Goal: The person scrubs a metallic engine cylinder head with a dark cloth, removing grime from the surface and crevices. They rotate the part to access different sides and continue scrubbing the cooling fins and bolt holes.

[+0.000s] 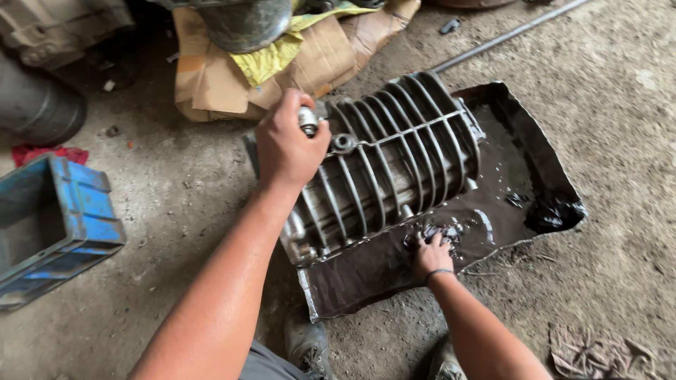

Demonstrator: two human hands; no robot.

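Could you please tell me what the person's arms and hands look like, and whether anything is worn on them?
Both arms are bare, with no sleeves in view and no gloves. The left hand wears nothing. The right hand has a thin dark band around its wrist and dark oily grime on its fingers.

Soft even daylight, faint shadows; wet glare on oily tray (493, 211); edges perhaps slightly stretched.

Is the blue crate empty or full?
Empty as far as visible: the blue crate shows only bare inner walls; part is cut off.
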